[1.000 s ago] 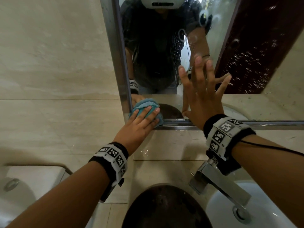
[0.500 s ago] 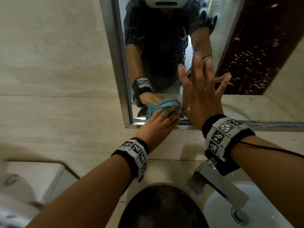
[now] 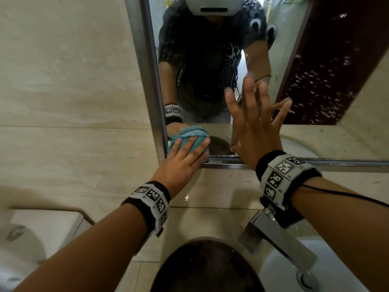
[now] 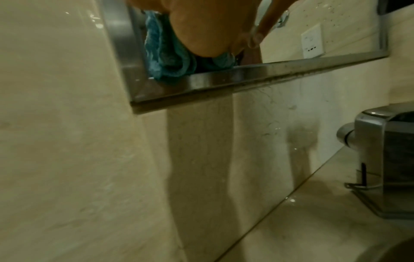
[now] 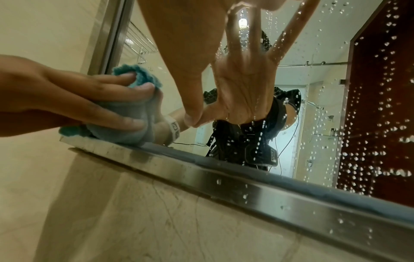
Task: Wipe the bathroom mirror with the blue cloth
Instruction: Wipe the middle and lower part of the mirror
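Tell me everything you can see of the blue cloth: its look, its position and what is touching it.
The blue cloth is a teal, fuzzy, towel-like fabric, bunched into a rounded wad with ruffled edges. It is pressed against the glass in the lower left corner of the mirror, right down at the metal frame. The left hand grips it, fingers spread over it and curled into its folds.

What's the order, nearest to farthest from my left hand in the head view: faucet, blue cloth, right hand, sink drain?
1. blue cloth: gripped by the left hand itself.
2. right hand: just to the right, flat on the mirror.
3. faucet: lower right.
4. sink drain: bottom right, beyond the faucet.
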